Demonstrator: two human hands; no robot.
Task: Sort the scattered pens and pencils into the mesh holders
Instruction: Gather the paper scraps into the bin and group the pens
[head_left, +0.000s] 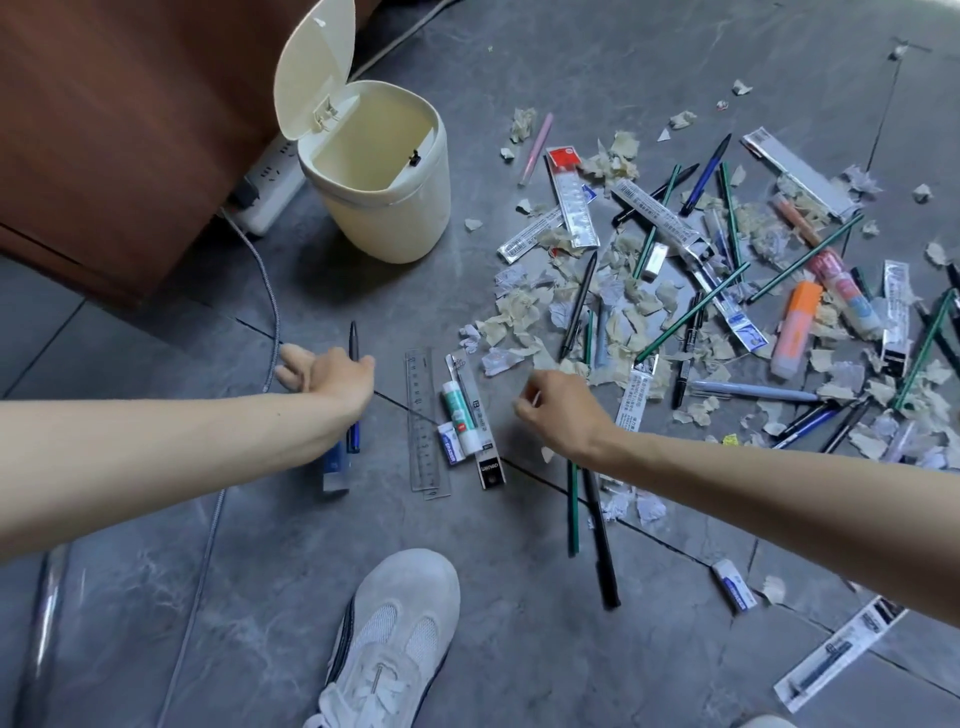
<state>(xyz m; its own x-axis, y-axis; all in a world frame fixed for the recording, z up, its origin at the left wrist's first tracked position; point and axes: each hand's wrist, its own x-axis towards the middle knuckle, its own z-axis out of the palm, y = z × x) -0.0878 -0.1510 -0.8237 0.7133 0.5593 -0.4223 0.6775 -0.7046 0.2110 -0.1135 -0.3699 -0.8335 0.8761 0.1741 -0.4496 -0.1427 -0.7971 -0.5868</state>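
Currently, the right hand's (563, 413) fingers (524, 410) are curled into a pinch on a small pale scrap (535, 397); what it is I cannot tell. The left hand (327, 376) has its fingers loosely extended and seems to hold nothing, hovering over a dark pen (354, 340) that lies on the floor (260, 597) just on the near side of the bin (395, 228), the cream tub with its lid flipped up. Further from the bin, under the right wrist, lie a green pencil (573, 512) and a black pen (602, 551), side by side. The main heap (691, 312) of pens and pencils sprawls to the right of the bin, tangled with torn paper and packaging. No mesh holders are in view. Likely these pens and pencils are light, stiff and smooth, prone to roll on the hard tiles, so a pinch at mid-barrel should lift each level; those buried in scraps would be best drawn out lengthwise.
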